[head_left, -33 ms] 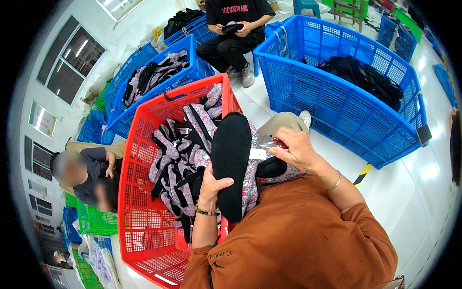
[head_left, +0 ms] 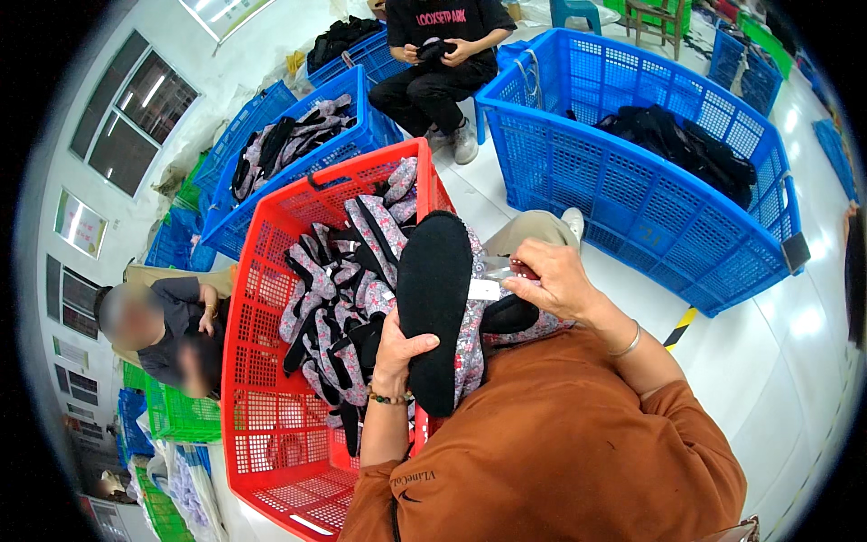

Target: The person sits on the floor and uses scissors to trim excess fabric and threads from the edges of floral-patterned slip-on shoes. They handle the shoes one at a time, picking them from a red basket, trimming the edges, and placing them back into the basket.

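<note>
No change seen: left hand (head_left: 402, 348) still grips black-soled slipper (head_left: 435, 298); right hand (head_left: 551, 280) still pinches white tag (head_left: 484, 289).

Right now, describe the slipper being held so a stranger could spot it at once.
Find the red crate at the centre, heaped with floral slippers. Above its near right edge, the left hand props one slipper upright, black sole to the camera, the right hand at a small white tag. Only this one is lifted.

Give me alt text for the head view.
A left hand holds a slipper sole-up over a red basket of patterned slippers, while the right hand pinches its white tag. Blue baskets stand beyond.
</note>
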Demonstrator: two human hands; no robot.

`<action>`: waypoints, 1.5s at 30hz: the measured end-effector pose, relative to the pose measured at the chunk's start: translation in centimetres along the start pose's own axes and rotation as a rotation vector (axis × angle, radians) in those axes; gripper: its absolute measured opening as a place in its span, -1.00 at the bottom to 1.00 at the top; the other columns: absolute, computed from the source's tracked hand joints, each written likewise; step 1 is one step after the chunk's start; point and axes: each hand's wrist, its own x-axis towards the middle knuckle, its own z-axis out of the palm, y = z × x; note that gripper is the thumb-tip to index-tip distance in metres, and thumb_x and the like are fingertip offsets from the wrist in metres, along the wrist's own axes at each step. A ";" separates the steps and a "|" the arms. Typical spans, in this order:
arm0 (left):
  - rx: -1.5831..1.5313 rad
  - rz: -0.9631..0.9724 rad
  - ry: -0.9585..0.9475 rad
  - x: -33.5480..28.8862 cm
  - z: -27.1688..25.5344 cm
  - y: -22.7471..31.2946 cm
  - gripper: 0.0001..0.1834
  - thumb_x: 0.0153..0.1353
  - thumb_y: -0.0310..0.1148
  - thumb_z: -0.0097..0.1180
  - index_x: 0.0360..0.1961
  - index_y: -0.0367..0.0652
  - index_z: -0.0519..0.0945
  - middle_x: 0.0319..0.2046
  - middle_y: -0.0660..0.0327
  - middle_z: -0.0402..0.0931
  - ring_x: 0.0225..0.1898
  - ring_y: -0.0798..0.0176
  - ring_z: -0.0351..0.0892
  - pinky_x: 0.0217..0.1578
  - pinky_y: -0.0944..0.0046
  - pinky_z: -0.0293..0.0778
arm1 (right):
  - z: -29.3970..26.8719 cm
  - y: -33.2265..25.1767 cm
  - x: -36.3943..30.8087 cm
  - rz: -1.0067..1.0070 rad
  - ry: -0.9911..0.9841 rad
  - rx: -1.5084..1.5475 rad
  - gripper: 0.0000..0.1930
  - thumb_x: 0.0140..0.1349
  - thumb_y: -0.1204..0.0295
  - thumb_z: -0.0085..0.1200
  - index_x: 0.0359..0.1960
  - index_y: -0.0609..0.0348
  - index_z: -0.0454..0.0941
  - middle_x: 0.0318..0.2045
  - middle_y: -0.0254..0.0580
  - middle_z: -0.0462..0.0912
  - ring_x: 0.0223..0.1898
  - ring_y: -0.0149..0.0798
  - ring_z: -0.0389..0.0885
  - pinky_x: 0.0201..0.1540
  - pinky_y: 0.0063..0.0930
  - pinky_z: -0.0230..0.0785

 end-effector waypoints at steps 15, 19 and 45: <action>-0.024 0.014 0.022 -0.1 0.5 -0.1 -0.28 -0.22 -0.51 0.38 0.06 -0.33 0.39 -0.08 0.13 0.51 -0.08 0.25 0.53 0.00 0.29 0.41 | 0.3 -0.5 0.3 0.067 0.069 0.021 -0.66 0.08 0.16 0.18 -0.64 0.16 0.47 -0.66 -0.13 0.44 -0.63 -0.11 0.44 -0.58 -0.32 0.21; -0.040 0.019 0.025 0.1 0.4 -0.5 -0.28 -0.22 -0.49 0.38 0.06 -0.33 0.39 -0.08 0.15 0.51 -0.09 0.26 0.53 0.00 0.28 0.41 | 1.0 -0.2 0.2 0.021 0.131 0.018 -0.66 0.07 0.19 0.19 -0.65 0.17 0.44 -0.67 -0.13 0.43 -0.63 -0.10 0.44 -0.58 -0.31 0.21; 1.287 0.554 0.003 -3.5 3.6 5.6 -0.48 -0.18 -0.43 0.35 -0.11 -0.28 0.51 -0.42 0.04 0.50 -0.41 0.00 0.54 -0.38 0.19 0.46 | -3.5 -2.9 1.0 0.122 -0.093 0.038 -0.61 0.12 0.09 0.14 -0.53 0.24 0.53 -0.62 -0.02 0.50 -0.58 -0.03 0.47 -0.53 -0.28 0.24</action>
